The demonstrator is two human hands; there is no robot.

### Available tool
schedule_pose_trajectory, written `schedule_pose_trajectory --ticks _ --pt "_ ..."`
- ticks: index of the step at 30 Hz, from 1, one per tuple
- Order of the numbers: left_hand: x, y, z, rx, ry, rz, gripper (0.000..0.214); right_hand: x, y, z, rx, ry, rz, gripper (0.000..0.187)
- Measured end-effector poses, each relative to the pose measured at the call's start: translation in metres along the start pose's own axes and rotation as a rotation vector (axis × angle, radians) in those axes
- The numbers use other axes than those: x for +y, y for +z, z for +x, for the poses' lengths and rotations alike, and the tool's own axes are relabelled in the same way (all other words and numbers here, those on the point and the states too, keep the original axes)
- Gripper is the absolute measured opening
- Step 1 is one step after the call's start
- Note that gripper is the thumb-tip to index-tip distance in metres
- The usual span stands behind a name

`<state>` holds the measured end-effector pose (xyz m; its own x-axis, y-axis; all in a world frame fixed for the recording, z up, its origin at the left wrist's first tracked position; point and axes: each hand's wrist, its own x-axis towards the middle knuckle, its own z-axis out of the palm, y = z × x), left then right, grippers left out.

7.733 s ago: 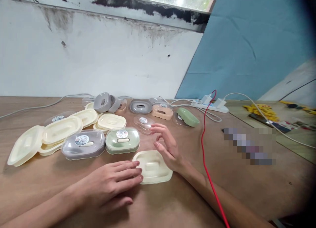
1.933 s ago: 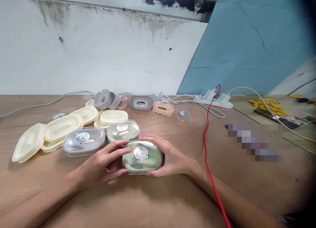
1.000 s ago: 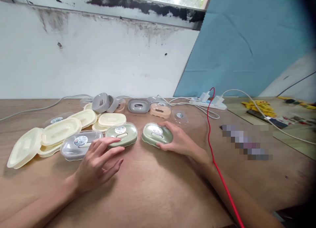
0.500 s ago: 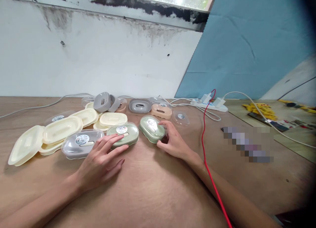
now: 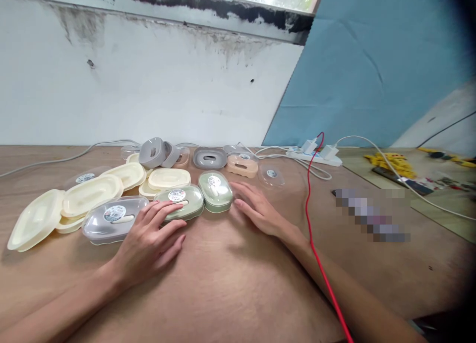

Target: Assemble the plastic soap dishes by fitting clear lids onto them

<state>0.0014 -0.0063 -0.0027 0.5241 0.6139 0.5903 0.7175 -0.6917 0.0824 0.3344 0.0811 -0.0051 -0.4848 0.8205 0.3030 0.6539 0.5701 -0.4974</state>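
Observation:
Two oval green plastic soap boxes with clear lids and round labels sit side by side. My left hand [image 5: 150, 236] lies with fingers stretched over the front of the left green soap box [image 5: 191, 200]. Under its knuckles is the right end of a grey soap box [image 5: 100, 226], also clear-lidded. The right green soap box [image 5: 215, 190] stands turned more end-on, close against its green neighbour. My right hand [image 5: 258, 209] is open beside that box's right side, fingertips at or very near its edge; whether they touch is unclear.
Cream plastic trays [image 5: 92, 194] are piled at the left. Behind stand grey bases [image 5: 209, 158], a peach base [image 5: 242, 165] and a clear lid [image 5: 271, 174]. A red cable [image 5: 308, 224] runs from a power strip [image 5: 316, 158] across my right forearm. A blurred-out item [image 5: 368, 214] lies at right.
The right green soap box has slid left and turned until close against the other green one. My right hand has moved left and its fingers have straightened. The grey and left green boxes have shifted slightly left.

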Motion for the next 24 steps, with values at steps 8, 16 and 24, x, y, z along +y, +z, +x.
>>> schedule_pose_trajectory --ticks 8,16,24 --pt "-0.004 0.001 0.0 0.0 0.01 -0.044 0.014 0.064 -0.016 0.002 0.18 0.54 -0.357 0.074" --pt "-0.006 0.0 0.001 0.021 0.013 -0.061 0.013 0.033 -0.03 0.003 0.296 0.528 -0.471 0.059" --pt "-0.007 0.001 0.001 0.035 0.01 -0.064 0.013 0.028 -0.022 0.0 0.251 0.529 -0.497 0.058"
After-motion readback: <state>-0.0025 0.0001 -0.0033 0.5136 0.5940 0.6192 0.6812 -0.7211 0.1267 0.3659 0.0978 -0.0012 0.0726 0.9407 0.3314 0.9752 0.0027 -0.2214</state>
